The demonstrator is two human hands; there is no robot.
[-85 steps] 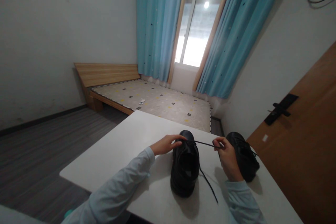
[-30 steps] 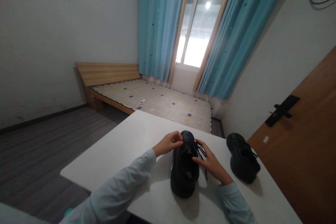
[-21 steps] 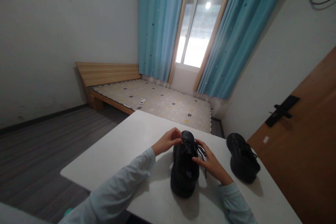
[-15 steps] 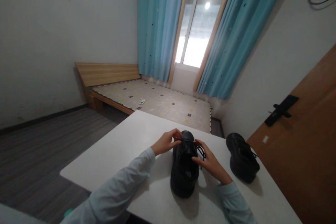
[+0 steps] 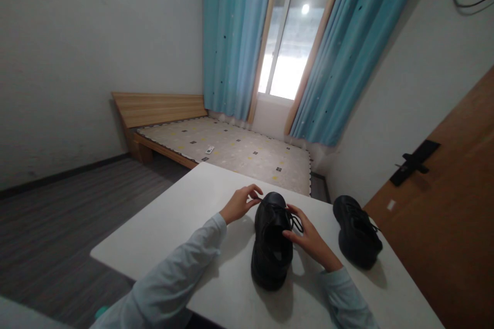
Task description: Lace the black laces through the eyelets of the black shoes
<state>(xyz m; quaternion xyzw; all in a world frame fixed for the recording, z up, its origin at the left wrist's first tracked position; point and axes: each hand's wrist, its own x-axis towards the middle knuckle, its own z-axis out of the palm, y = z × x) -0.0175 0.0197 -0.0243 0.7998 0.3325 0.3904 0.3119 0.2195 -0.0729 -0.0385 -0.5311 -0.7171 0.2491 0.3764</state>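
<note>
Bed (image 5: 231,151) with a patterned mattress sits low against the far wall, left of the blue curtains (image 5: 231,36) that frame the window. Nearer, on the white table (image 5: 173,236), the left hand (image 5: 240,204) has its fingertips pinched on one end of the black lace (image 5: 283,212), drawn out to the left of the shoe (image 5: 272,239). That black shoe stands mid-table, toe pointing away. The right hand (image 5: 309,239) rests against its right side, fingers curled and pinching the lace by the eyelets. A second black shoe (image 5: 357,231) stands apart, further right, near the wooden door (image 5: 443,226).
</note>
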